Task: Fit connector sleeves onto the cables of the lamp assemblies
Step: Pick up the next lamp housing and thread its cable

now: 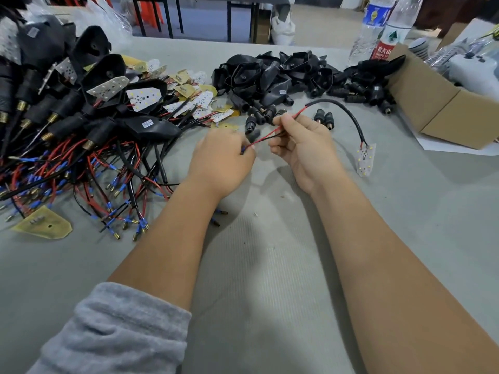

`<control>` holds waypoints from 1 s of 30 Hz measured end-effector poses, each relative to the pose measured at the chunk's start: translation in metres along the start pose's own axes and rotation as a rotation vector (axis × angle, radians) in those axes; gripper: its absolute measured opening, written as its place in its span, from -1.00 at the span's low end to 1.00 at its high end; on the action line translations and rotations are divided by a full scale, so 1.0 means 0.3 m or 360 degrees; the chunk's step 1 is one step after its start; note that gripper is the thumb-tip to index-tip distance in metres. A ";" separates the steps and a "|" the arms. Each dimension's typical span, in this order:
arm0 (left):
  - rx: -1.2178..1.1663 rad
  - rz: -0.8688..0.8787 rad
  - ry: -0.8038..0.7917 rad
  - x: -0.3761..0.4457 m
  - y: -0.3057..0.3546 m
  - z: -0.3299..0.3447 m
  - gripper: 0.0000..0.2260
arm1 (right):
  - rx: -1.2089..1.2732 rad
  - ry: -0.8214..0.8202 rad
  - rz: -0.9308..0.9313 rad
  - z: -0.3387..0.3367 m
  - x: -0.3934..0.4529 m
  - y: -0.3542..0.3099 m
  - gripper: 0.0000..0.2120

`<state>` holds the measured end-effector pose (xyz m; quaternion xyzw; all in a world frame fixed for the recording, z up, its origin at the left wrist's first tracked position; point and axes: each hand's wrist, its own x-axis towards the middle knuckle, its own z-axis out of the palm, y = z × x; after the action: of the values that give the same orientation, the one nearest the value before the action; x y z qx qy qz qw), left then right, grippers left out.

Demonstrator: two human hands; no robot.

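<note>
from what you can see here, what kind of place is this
Probably a small workshop or factory bench for hand-assembling lamps. Black housings lie heaped, a tangle of wired assemblies covers the table, and the left hand and right hand hold one cable.

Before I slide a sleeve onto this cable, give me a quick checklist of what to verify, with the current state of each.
1. Left hand pinches the red wire end: ok.
2. Right hand has a grip on the wires: ok.
3. Black cable runs free to the LED board: ok.
4. Loose connector sleeves lie near the hands: ok.
5. A sleeve already in hand: cannot tell.
6. Wire tip condition: cannot tell, hidden by fingers.
</note>
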<state>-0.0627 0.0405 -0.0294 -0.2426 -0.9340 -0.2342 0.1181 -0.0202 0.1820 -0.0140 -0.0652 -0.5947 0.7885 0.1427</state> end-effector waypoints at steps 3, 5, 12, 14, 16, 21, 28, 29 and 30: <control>0.0058 -0.0262 0.0096 -0.003 -0.017 -0.003 -0.68 | -0.0260 0.0084 -0.0040 -0.013 0.010 0.009 -0.79; -0.0215 -0.0137 0.0173 -0.008 -0.001 -0.010 -0.67 | -0.0478 0.0073 -0.0055 -0.001 0.004 0.017 -0.80; -0.0272 0.0018 -0.0178 -0.019 0.047 -0.008 -0.73 | -0.1203 -0.0006 0.0061 0.044 -0.017 -0.042 -0.58; -0.0229 -0.0030 -0.0093 -0.019 0.052 -0.001 -0.74 | -0.1518 0.0098 0.0003 0.068 0.001 -0.079 -0.60; -0.0347 -0.0099 0.0027 -0.015 0.053 0.000 -0.66 | -0.1657 0.0251 -0.0191 0.098 0.040 -0.113 -0.63; -0.1020 -0.0582 0.0398 0.006 0.015 -0.017 -0.68 | -0.1627 0.0379 -0.0262 0.105 0.246 -0.156 -0.80; -0.1639 -0.0977 0.0616 0.052 -0.034 -0.004 -0.71 | -0.2175 0.0182 -0.0047 0.148 0.601 -0.034 -0.42; -0.1684 -0.0995 0.0617 0.053 -0.039 0.000 -0.71 | -0.2160 0.0160 -0.0093 0.162 0.638 -0.028 -0.40; -0.1707 -0.1009 0.0607 0.052 -0.043 0.005 -0.71 | -0.2121 0.0121 -0.0135 0.175 0.672 -0.028 -0.39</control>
<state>-0.0827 0.0374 -0.0304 0.0652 -0.6765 -0.7303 0.0696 -0.2248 0.1969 0.0224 -0.1435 -0.9512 0.2434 0.1237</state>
